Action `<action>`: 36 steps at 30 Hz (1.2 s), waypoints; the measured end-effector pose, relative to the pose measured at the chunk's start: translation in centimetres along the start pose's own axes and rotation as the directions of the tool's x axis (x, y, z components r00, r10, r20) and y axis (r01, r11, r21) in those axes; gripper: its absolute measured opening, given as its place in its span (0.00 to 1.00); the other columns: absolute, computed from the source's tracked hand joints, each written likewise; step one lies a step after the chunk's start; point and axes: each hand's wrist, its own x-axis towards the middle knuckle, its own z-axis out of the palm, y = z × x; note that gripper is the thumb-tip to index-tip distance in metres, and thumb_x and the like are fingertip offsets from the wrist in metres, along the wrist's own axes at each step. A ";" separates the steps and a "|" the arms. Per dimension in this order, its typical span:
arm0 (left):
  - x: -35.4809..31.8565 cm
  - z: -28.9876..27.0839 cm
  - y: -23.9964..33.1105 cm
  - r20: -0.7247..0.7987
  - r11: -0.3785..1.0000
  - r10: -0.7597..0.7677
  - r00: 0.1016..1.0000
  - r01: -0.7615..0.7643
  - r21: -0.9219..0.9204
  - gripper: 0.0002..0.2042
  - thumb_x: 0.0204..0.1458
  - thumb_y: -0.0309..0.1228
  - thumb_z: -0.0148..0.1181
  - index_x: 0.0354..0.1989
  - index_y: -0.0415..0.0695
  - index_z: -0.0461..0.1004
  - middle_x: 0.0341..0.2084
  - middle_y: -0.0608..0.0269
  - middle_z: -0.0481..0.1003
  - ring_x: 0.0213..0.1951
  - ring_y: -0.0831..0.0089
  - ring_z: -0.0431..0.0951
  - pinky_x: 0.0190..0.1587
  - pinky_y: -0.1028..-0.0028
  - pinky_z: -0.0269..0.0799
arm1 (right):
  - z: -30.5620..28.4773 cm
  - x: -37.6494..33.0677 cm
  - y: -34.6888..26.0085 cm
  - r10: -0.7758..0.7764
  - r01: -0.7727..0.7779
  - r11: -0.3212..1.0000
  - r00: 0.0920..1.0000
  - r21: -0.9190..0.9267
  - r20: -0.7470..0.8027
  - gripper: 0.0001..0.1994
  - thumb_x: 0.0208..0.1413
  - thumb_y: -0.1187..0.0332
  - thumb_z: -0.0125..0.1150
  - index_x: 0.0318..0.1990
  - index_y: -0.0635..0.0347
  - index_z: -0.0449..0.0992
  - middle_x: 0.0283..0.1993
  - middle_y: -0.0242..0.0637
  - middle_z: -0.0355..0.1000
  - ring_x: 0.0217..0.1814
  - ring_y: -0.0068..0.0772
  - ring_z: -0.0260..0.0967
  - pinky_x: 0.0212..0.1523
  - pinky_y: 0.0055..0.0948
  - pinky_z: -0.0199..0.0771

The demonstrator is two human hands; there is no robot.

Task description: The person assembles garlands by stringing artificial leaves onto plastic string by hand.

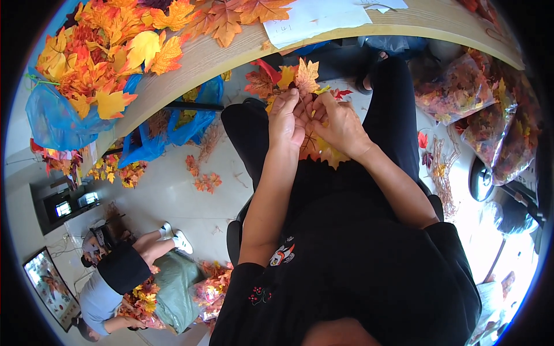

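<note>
Two hands meet over the lap | left hand and right hand both pinched closed on a leaf cluster | cluster just below the wooden table edge

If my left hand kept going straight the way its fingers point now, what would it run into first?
Most likely the bunch of artificial maple leaves that both hands hold: the left hand points up the picture into it. Beyond lies the wooden table edge, though depth is hard to judge here.
</note>
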 end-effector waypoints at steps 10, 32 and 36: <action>-0.4 0.9 0.2 -0.056 0.997 0.071 0.996 -0.071 0.010 0.05 0.51 0.29 0.56 0.34 0.46 0.68 0.32 0.62 0.74 0.35 0.71 0.76 0.35 0.76 0.71 | -0.6 0.2 0.7 0.037 -0.086 0.942 0.987 0.325 0.155 0.07 0.47 0.74 0.54 0.35 0.66 0.70 0.29 0.38 0.72 0.30 0.25 0.69 0.32 0.23 0.69; 5.6 -6.1 0.9 -0.020 0.969 0.217 0.976 -0.218 -0.117 0.02 0.53 0.23 0.51 0.31 0.44 0.69 0.29 0.63 0.73 0.24 0.80 0.71 0.25 0.79 0.67 | -2.4 -3.3 2.0 0.117 -0.123 0.991 0.987 0.045 0.107 0.04 0.43 0.73 0.60 0.27 0.65 0.74 0.21 0.40 0.72 0.25 0.31 0.72 0.29 0.26 0.70; 2.7 -1.9 1.0 -0.052 0.988 0.092 0.994 -0.098 -0.120 0.03 0.52 0.26 0.52 0.35 0.46 0.70 0.38 0.61 0.74 0.39 0.71 0.74 0.40 0.73 0.70 | -5.1 -0.3 1.9 0.153 -0.129 0.968 0.984 0.215 -0.096 0.06 0.46 0.75 0.58 0.32 0.68 0.74 0.24 0.41 0.72 0.25 0.22 0.68 0.29 0.22 0.68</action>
